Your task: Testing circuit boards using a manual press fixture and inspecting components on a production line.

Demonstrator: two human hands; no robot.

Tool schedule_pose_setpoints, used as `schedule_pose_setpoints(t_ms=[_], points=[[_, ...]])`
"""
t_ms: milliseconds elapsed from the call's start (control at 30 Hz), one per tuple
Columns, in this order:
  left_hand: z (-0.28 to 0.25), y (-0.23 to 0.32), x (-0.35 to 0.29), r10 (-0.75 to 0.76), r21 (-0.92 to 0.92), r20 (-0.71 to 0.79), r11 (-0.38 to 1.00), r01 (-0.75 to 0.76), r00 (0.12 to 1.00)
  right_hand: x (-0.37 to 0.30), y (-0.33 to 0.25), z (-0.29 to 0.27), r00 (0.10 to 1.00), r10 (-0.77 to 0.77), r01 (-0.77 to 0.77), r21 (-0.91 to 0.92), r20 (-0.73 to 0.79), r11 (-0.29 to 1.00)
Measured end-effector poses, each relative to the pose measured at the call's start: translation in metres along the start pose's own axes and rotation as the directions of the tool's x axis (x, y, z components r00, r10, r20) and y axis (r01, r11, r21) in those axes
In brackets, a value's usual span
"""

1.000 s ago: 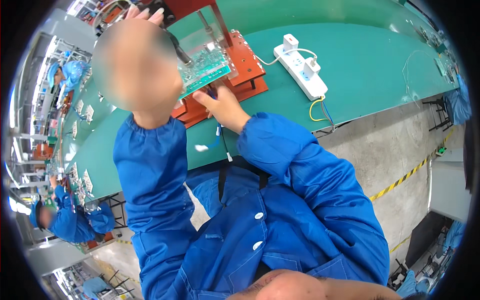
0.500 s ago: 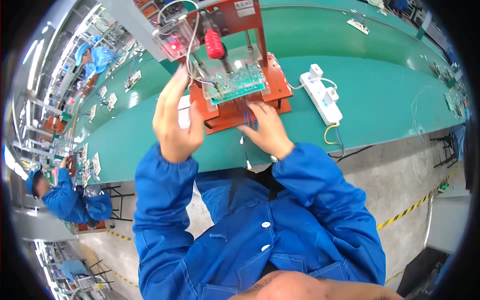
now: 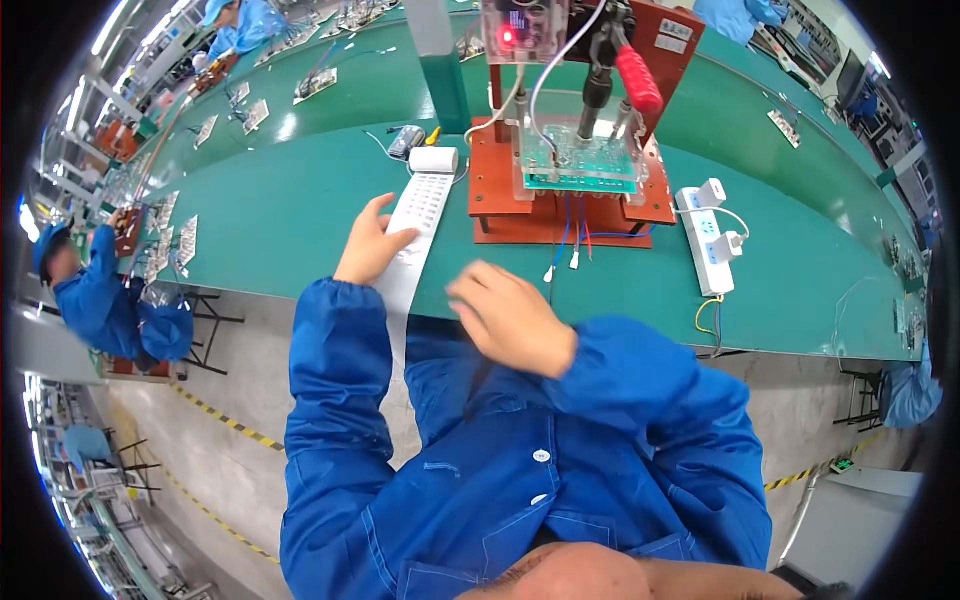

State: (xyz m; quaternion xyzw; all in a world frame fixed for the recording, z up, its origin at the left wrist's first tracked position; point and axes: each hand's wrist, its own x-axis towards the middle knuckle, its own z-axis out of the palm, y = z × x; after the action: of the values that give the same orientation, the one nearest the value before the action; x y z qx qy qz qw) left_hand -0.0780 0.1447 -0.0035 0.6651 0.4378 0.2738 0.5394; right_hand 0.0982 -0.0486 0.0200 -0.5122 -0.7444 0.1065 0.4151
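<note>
A white strip of printed labels (image 3: 420, 208) unrolls from a small roll (image 3: 434, 160) on the green bench and hangs over its front edge. My left hand (image 3: 372, 243) lies at the strip's left side, thumb apart from the fingers and over the paper. Above the bench edge, to the right of the strip, my right hand (image 3: 515, 318) has loosely bent fingers, with nothing seen in them. Farther back, a green circuit board (image 3: 585, 180) sits in the red-brown test fixture (image 3: 495, 185) under a clear plate. Wires with white connectors (image 3: 574, 258) hang from its front.
A red-handled toggle clamp (image 3: 640, 82) tops the fixture. Right of it lies a white power strip (image 3: 706, 245) with plugs. A small dark device (image 3: 405, 142) stands behind the label roll. Co-workers in blue sit at the left and far benches.
Both hands have come away from the fixture toward me. The left is now beside the label strip, and the right is near the bench edge. The view has shifted, showing more of the strip.
</note>
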Motion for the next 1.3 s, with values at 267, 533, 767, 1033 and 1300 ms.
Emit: schedule_pose_setpoints(t_ms=[267,533,767,1033,1300], points=[[-0.008,-0.011,0.010,-0.024,-0.184,0.157,0.981,0.053,0.987,0.074,0.061,0.076,0.962,0.260,-0.269,-0.123,-0.078,0.955],[-0.011,-0.012,0.013,-0.008,-0.259,0.143,0.965,0.045,0.990,0.078,0.061,0.081,0.962,0.204,-0.217,-0.058,-0.181,0.974],[-0.014,-0.014,0.018,-0.014,-0.236,0.146,0.970,0.048,0.989,0.077,0.066,0.083,0.974,-0.014,-0.058,-0.310,-0.226,0.949],[-0.012,-0.018,0.021,-0.036,-0.236,0.126,0.970,0.065,0.991,0.072,0.061,0.077,0.992,-0.100,0.041,-0.569,-0.072,0.821],[-0.014,-0.013,0.019,-0.078,-0.157,0.122,0.983,0.097,0.989,0.069,0.064,0.078,0.978,-0.192,0.101,-0.606,-0.087,0.789]])
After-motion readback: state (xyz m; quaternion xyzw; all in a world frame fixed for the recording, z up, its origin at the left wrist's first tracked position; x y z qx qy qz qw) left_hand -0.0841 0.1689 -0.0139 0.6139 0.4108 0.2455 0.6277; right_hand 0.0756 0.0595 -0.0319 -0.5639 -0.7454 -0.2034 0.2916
